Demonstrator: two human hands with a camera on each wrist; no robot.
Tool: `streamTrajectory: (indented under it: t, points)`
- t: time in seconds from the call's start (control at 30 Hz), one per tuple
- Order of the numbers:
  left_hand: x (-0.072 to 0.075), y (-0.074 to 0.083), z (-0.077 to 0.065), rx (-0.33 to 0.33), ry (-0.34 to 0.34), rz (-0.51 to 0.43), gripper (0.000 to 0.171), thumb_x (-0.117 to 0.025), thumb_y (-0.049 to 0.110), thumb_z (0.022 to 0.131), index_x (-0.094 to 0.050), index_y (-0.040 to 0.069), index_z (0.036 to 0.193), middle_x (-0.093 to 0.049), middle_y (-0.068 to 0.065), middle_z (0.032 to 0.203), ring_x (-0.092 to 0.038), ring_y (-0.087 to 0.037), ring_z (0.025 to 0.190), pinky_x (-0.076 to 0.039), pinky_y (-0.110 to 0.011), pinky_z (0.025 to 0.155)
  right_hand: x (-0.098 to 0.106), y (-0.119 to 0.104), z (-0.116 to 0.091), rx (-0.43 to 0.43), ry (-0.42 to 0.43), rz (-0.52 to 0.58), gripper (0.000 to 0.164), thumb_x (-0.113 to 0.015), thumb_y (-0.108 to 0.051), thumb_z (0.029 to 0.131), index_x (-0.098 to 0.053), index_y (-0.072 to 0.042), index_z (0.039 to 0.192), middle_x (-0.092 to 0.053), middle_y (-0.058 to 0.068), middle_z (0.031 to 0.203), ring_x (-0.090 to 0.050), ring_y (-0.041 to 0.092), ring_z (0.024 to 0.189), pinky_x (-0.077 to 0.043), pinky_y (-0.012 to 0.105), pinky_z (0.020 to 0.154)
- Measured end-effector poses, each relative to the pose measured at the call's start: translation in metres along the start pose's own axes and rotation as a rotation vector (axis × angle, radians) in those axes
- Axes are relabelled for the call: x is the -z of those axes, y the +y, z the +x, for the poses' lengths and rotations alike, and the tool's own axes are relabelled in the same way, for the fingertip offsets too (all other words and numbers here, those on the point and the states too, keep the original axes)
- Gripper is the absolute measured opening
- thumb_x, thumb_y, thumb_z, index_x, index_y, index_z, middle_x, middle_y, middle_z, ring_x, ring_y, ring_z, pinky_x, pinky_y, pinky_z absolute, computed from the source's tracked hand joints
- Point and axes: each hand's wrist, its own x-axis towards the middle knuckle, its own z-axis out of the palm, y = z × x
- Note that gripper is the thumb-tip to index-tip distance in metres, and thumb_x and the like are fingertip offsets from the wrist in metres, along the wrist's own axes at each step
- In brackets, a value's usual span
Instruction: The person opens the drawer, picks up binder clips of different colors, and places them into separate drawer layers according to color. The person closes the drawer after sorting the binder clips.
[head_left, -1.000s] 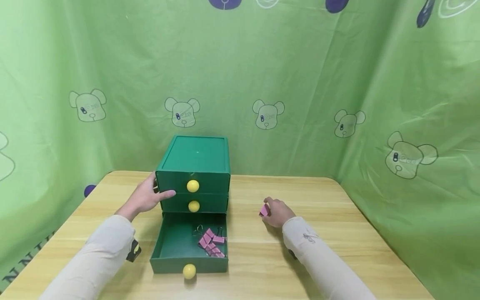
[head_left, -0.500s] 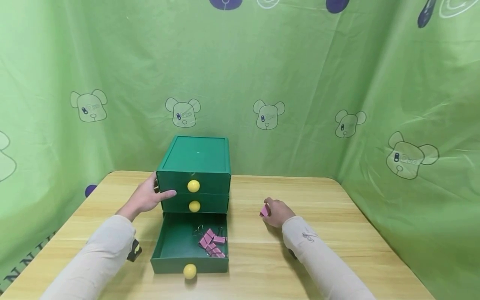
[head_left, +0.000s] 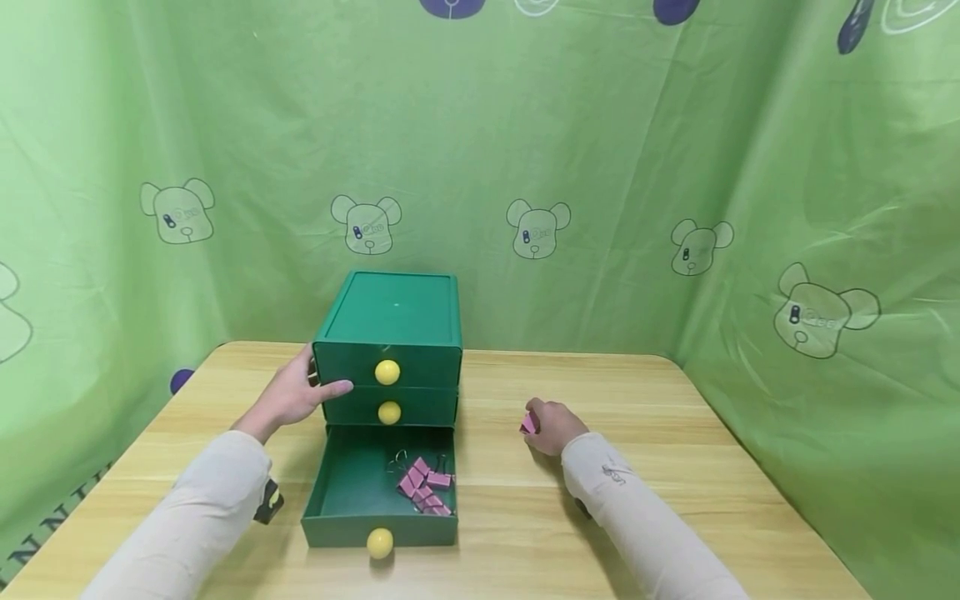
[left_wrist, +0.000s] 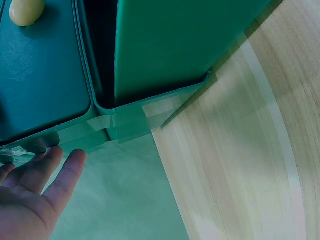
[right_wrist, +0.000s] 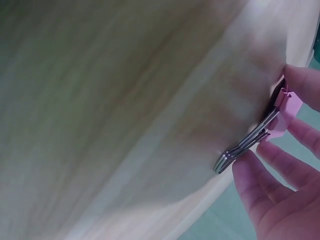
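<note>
A green drawer unit (head_left: 390, 308) with yellow knobs stands left of centre, its bottom drawer (head_left: 351, 479) pulled out. Several pink binder clips (head_left: 425, 482) lie in that drawer's right half, wire handles sticking up. My left hand (head_left: 288, 393) rests on the unit's left side, thumb stretched across the front; the left wrist view shows straight fingers (left_wrist: 67, 175) at the side wall. To the right, close over the table, my right hand (head_left: 557, 428) pinches a pink binder clip (right_wrist: 285, 115) between thumb and fingertips. Its metal handles point away from the palm in the right wrist view.
The wooden table (head_left: 600, 379) carries the unit, and a green curtain (head_left: 480, 150) with bear-head prints hangs behind and at both sides. A small black-and-yellow item (head_left: 268, 502) shows beside the left sleeve, left of the drawer.
Almost nothing moves. My right hand shifts very slightly with the pink binder clip held in it; my left hand stays on the drawer unit.
</note>
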Motion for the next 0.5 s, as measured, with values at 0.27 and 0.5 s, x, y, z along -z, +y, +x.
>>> streamTrajectory:
  t: [0.27,0.5]
  points:
    - [0.0000,-0.0002,0.0000,-0.001,-0.001,0.004,0.098,-0.070,0.043,0.088,-0.009,0.004,0.155,-0.029,-0.031,0.150,-0.028,-0.052,0.135,-0.032,-0.061,0.105,-0.0011,-0.0019,-0.0004,0.006,0.016,-0.007,0.046,-0.078,-0.018,0.082,-0.058,0.001,0.119,-0.063,0.007,0.090,-0.063,0.025,0.089,-0.053,0.041,0.084]
    - [-0.0003,-0.0006,0.0005,-0.003,0.000,0.007,0.099,-0.069,0.045,0.088,-0.009,0.004,0.155,-0.029,-0.031,0.150,-0.028,-0.052,0.135,-0.031,-0.061,0.105,0.0004,-0.0036,-0.0010,0.010,0.023,-0.007,0.044,-0.079,-0.017,0.082,-0.059,0.002,0.116,-0.063,0.008,0.090,-0.063,0.025,0.087,-0.053,0.041,0.083]
